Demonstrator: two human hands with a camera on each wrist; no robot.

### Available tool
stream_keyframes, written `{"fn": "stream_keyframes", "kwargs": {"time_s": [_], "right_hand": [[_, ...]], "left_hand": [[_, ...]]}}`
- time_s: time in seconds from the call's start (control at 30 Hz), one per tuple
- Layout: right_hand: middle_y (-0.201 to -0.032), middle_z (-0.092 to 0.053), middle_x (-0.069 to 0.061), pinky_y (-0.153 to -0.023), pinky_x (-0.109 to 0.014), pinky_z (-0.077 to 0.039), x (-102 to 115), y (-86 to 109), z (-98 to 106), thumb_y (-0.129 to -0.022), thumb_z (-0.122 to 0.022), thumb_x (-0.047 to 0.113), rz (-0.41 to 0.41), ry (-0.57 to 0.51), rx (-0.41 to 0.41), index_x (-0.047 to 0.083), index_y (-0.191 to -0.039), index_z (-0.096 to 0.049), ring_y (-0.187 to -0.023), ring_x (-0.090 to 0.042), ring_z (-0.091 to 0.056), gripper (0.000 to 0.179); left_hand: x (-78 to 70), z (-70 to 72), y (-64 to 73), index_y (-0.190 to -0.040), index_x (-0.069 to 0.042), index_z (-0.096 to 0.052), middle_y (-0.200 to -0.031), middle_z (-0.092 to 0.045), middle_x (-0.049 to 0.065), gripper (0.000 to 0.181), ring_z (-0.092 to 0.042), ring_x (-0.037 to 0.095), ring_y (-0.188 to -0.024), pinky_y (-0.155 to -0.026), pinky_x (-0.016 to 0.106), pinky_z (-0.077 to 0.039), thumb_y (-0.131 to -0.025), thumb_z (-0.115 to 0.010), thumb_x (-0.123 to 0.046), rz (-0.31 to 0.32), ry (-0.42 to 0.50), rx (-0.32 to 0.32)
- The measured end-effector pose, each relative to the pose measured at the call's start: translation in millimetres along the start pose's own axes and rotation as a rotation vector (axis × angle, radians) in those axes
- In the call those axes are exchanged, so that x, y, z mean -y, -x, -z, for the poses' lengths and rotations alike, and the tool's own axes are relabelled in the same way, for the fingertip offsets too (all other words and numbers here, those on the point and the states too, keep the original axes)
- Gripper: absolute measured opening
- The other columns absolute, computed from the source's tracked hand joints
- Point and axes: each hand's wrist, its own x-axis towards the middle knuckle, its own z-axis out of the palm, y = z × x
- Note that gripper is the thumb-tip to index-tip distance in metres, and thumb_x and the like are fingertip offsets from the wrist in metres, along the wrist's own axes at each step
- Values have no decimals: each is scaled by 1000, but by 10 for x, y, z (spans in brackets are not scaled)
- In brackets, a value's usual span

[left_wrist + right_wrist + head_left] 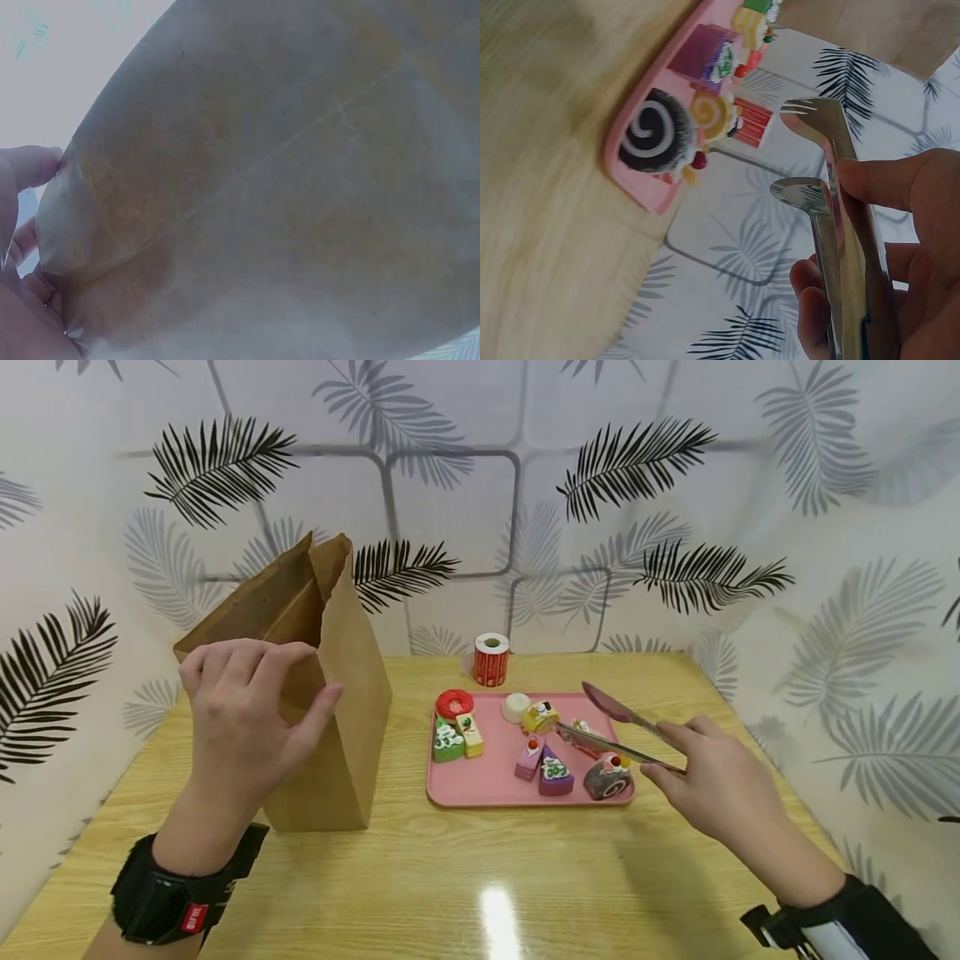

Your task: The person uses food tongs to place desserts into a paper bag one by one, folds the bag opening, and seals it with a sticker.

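Observation:
My left hand (243, 710) grips the near upper edge of a brown paper bag (356, 710), which stands upright with its top open. The bag's wall (262, 187) fills most of the left wrist view. Metal serving tongs (645, 727) are held in my right hand (723, 781), their two tips spread apart with nothing between them. The tongs' tips (802, 116) show one forked end and one spoon-like end. They hover over the right side of a pink tray (480, 781). Close to the lower tip in the head view is a yellow roll cake (538, 717).
On the tray are a red donut (454, 703), green cake slice (448, 742), yellow cake bar (470, 735), white round piece (515, 707), pink slice (529, 758), purple slice (556, 774) and dark swirl roll (607, 778). Behind stands a red-and-white label roll (491, 662).

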Motion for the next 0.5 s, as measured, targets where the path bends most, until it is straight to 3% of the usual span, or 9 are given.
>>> {"fn": "stream_keyframes", "kwargs": {"time_s": [0.33,0.5], "right_hand": [[-107,-68,-16,-55,-38,-47,-173,136,-145,-89,-80,34,-30,2,47,5,-132,-70,-80,-27,-67,52],[-107,-68,-16,-54,-42,-49,-220,169,-190,-89,-80,34,-47,3,71,7,-130,-71,-82,-30,-68,50]], "left_hand": [[38,18,6,-108,0,-69,-87,-58,20,50,-50,46,-93,-91,62,-26,-98,-62,-49,-6,-26,-8],[54,44,4,-111,-1,-68,-89,-58,20,52,-51,46,-95,-92,62,-27,-99,-62,-51,2,-23,26]]}}
